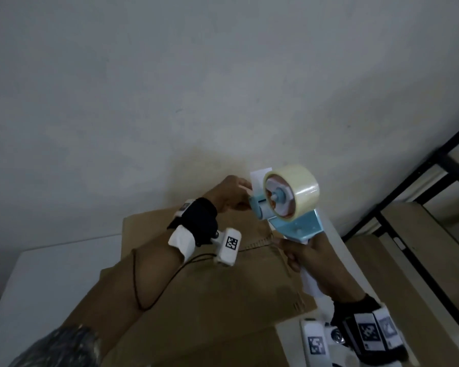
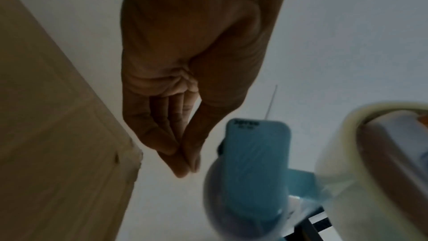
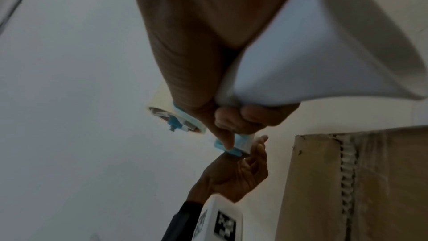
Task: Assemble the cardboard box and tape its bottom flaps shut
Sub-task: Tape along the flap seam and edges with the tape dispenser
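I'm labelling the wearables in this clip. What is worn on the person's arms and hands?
Hands bare. Left wrist: black strap, white band, a white camera box with a black square code, and a thin black cable looping along the bare forearm. Right wrist: black strap carrying white code-marked boxes.

Tape dispenser (image 1: pixel 289 202) above box (image 1: pixel 210 287), on table (image 1: pixel 51 282)
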